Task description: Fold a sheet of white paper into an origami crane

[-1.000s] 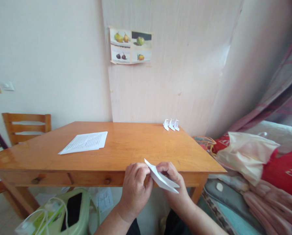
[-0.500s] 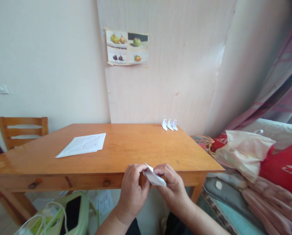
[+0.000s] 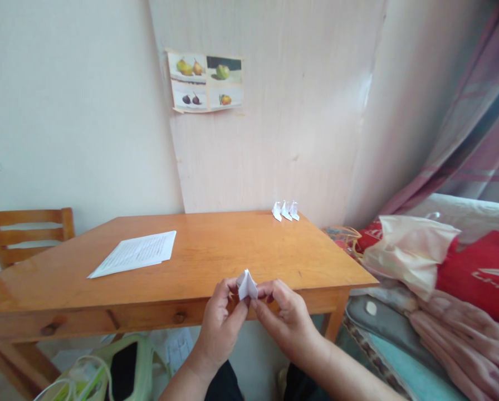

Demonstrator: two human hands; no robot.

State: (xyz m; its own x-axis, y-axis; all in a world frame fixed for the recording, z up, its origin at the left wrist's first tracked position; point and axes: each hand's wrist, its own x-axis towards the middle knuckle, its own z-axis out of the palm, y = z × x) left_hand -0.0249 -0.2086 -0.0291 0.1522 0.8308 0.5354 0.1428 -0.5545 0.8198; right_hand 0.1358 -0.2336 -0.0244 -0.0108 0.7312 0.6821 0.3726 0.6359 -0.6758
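Note:
A small piece of folded white paper (image 3: 247, 286) is pinched between my two hands, just in front of the table's near edge. Its tip points upward and a crease runs down its middle. My left hand (image 3: 221, 320) grips its left side with thumb and forefinger. On the right side, my right hand (image 3: 285, 312) holds it the same way, thumb low and forefinger higher. Three folded white paper figures (image 3: 285, 211) stand in a row at the table's far right corner.
Printed sheets (image 3: 135, 253) lie on the left of the wooden table (image 3: 216, 245). Below it, a pale green stool (image 3: 145, 362) bears a black phone (image 3: 124, 365) and white cables. To the right are a cream bag (image 3: 408, 250), a red bag (image 3: 479, 273) and pink cloth (image 3: 458, 334).
The folded paper has turned from lying slanted to standing with its tip up, and both hands have shifted their fingers around it. My view has swung slightly to the right.

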